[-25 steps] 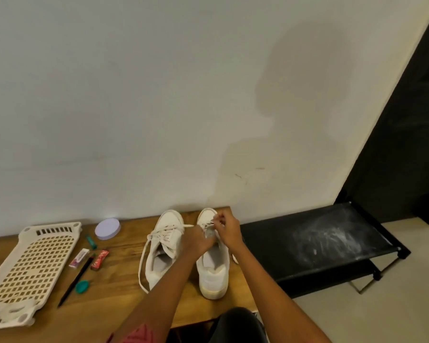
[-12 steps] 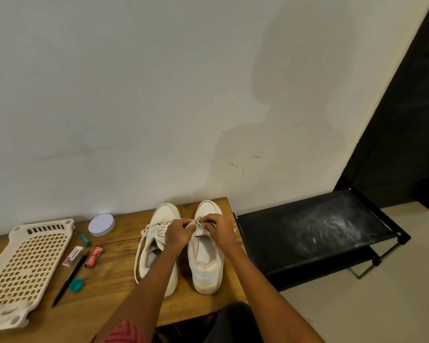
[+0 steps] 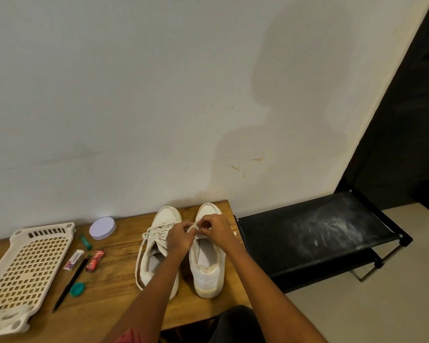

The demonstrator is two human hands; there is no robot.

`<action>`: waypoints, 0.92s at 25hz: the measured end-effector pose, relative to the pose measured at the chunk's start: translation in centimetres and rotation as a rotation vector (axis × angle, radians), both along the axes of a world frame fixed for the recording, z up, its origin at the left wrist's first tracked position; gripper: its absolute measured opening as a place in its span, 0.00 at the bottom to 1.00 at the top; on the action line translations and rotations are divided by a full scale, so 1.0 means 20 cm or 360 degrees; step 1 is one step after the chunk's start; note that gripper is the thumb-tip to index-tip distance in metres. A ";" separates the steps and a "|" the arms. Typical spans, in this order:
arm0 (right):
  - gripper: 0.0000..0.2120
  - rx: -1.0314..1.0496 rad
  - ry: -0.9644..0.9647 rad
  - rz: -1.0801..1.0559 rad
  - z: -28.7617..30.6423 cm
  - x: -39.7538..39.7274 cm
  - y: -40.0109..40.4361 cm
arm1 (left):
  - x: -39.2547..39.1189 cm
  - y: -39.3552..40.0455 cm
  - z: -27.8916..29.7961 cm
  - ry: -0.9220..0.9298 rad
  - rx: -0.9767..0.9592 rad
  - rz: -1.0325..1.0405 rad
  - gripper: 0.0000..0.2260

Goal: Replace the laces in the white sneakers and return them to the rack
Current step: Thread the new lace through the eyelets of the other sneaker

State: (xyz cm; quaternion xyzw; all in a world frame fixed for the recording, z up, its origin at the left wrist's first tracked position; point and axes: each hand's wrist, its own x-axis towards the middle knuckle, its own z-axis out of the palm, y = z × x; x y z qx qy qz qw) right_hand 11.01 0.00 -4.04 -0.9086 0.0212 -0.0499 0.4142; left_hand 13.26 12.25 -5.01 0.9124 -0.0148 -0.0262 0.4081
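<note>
Here, two white leather sneakers (image 3: pixel 183 253) side by side, toes to the wall, on the brown wooden tabletop (image 3: pixel 114 293). Above the right one, left hand (image 3: pixel 180 237) and right hand (image 3: pixel 217 230), each grip closed, pinching a white flat shoelace (image 3: pixel 192 227). Just right of the tabletop, a black metal shoe rack (image 3: pixel 312 233), dusty. Far left, a cream perforated plastic tray (image 3: pixel 27 266).

I'm seeing matt white leather-look sneakers (image 3: pixel 206 253) sitting on my grainy brown wooden table (image 3: pixel 114 300), beside a perforated cream plastic tray (image 3: pixel 27 266).
</note>
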 end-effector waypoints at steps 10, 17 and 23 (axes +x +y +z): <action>0.07 -0.0088 0.0020 -0.0081 0.01 0.04 0.01 | -0.01 -0.01 -0.01 0.0018 0.0054 0.0005 0.10; 0.09 0.0021 0.0028 -0.0281 -0.03 0.01 0.06 | 0.04 -0.02 0.05 0.0522 -0.0438 0.0034 0.10; 0.12 -0.0071 -0.0150 -0.0465 0.02 -0.12 0.09 | 0.03 -0.05 0.01 0.0229 -0.0454 0.0346 0.05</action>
